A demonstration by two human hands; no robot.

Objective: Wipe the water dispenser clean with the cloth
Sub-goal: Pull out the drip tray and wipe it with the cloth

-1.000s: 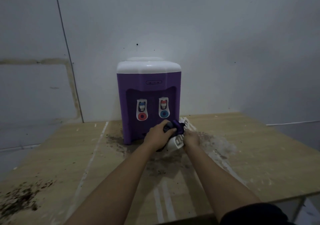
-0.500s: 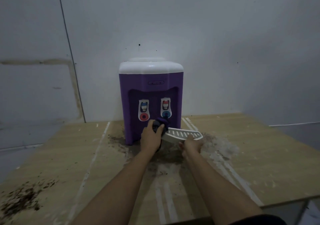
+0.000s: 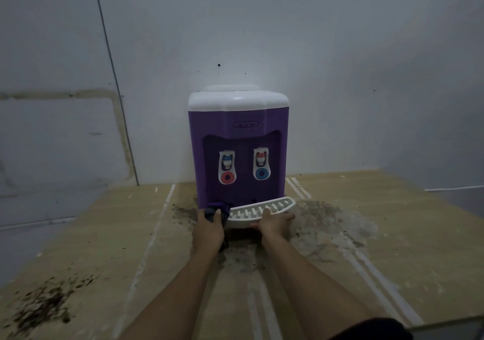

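Note:
A purple water dispenser point(image 3: 237, 130) with a white lid and two white taps stands on the wooden table against the wall. My left hand point(image 3: 209, 228) is closed on a dark purple cloth point(image 3: 217, 208), pressed against the dispenser's lower left front. My right hand point(image 3: 273, 224) grips the white slotted drip tray point(image 3: 262, 210) from below at its front edge. The tray lies nearly level at the dispenser's base, its right end slightly raised.
The wooden table point(image 3: 392, 248) carries dark dirt around the dispenser's base and a patch of dark crumbs point(image 3: 44, 305) at the front left. A whitish smear point(image 3: 335, 224) spreads to the right. White walls close in behind and to the right.
The drip tray has swung from a tilted position to lie flat in front of the dispenser's base. My left hand with the cloth has shifted left to the lower left corner.

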